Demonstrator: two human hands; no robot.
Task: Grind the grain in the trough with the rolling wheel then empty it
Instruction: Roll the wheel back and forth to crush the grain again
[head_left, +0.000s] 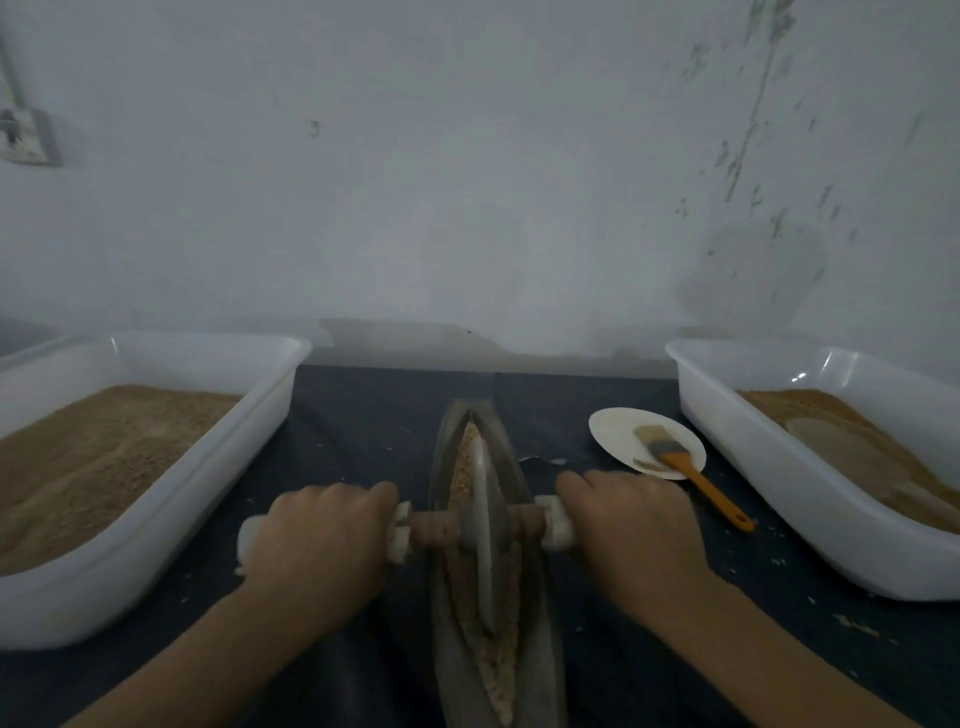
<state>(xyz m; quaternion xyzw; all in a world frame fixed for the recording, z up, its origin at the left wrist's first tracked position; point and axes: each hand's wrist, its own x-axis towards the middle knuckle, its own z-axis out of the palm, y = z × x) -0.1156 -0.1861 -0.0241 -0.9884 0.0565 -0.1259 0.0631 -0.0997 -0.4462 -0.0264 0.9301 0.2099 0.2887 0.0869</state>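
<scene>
- Trough (530, 613): a long, dark, boat-shaped vessel lying on a dark cloth (363, 415), running from the near edge of the view away toward the wall. It sits midway between two tubs.
- Wall (467, 182): pale and scuffed, filling the upper half of the view, with dark marks at the right and a socket box (28, 137) at the far left.
- Left tub (197, 467): a white plastic basin on the cloth, well to the left of the trough, holding a deep layer of brown meal.
- Right tub (737, 467): a matching white basin on the right, also holding brown meal, with a pale flat thing half buried in it; what it is I cannot tell.
- Grain (460, 483): a tan, coarse strip lying along the trough's groove, both ahead of and behind the wheel.
- Wheel (484, 519): a grey disc standing upright on edge in the groove, touching the grain, on a brown wooden axle with pale wrapped ends.
- Left hand (317, 540): fingers curled over the top of the axle's left end, grasping it.
- Right hand (631, 530): fingers wrapped round the axle's right end, grasping it.
- Plate (618, 431): a white paper disc on the cloth between the trough and the right tub.
- Brush (691, 467): pale bristles resting on the plate, orange handle pointing off its rim toward the viewer.
- Scattered pale crumbs dot the cloth near the right tub.
</scene>
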